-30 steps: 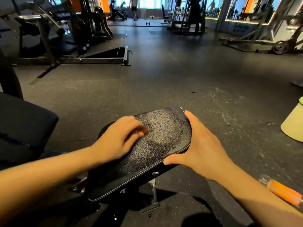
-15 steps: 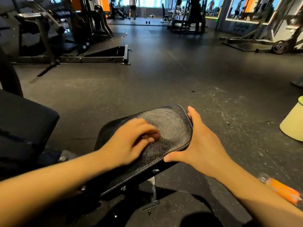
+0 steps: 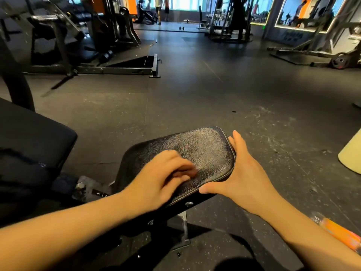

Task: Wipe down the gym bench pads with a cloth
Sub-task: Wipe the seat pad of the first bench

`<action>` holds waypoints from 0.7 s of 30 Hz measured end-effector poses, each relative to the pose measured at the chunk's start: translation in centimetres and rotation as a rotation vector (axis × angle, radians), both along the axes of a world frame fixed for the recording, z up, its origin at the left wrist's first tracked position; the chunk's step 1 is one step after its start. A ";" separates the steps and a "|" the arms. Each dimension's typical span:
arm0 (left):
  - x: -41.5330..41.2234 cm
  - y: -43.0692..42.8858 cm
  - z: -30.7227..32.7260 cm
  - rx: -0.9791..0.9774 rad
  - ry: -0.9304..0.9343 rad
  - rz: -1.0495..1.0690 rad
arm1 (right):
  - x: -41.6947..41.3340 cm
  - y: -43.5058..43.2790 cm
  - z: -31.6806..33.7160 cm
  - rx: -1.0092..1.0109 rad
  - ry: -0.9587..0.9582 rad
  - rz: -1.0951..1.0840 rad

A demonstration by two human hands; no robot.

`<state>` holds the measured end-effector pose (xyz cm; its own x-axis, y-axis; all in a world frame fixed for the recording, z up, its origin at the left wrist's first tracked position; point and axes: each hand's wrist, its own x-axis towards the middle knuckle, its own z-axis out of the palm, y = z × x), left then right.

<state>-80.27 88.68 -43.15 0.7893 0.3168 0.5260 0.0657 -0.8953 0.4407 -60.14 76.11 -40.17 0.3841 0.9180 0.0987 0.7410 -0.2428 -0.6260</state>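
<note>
1. Centrally, low in the head view, a small black pad of cracked, glossy leather-like material with a piped rim [image 3: 205, 149] sits on a dark metal support post [image 3: 183, 227]. Its far right corner is rounded.
2. Left hand [image 3: 162, 178]: it rests on the near half of the pad top, knuckles up and fingers curled under. The fingertips are blurred, so whether they pinch anything cannot be told.
3. Right hand [image 3: 246, 173]: it lies flat, fingers straight and close together against the pad's right edge. The thumb is spread away along the near edge piping, and the palm sits outside the pad, above the floor.
4. A larger matte black cushioned pad [image 3: 35, 137] lies to the left, apart from the small pad. Bracket hardware shows in the gap between them.
5. Dark speckled rubber floor [image 3: 195, 98] opens wide beyond the small pad's far edge. It runs up to a grey steel machine base frame [image 3: 127, 70] at far left.
6. Right side: a pale yellow-green rounded object [image 3: 351, 157] stands at the picture edge, well apart from the right hand. An orange translucent bottle [image 3: 340, 234] lies on the floor just beside the right forearm.
</note>
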 end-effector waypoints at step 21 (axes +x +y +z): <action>-0.8 11.4 -2.0 -0.078 0.109 0.502 | -0.3 0.1 0.7 -0.035 -0.017 0.013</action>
